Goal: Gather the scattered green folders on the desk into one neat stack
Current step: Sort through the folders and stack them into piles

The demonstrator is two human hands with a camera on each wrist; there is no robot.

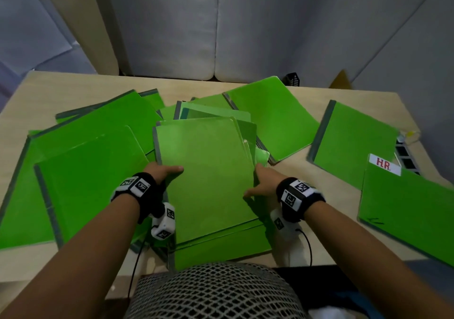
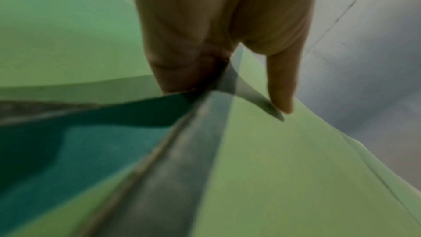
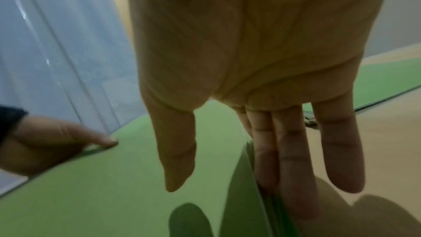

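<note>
Head view: both hands square up the middle pile of green folders (image 1: 204,171) on the table (image 1: 290,166).

Left hand (image 1: 162,171) pinches the spine edge; right hand (image 1: 262,183) presses flat-fingered against the opposite edge. Thin, light and probably slick, they're best held by the long edges. Other folders lie scattered around.

Smooth, faintly glossy green card folders (image 1: 206,171) with dull grey taped spines, matt pale wood-grain counter (image 1: 73,85) beneath them, white paper label (image 1: 384,167) on the folder right of the pile, black fabric wrist straps (image 1: 147,196)
</note>
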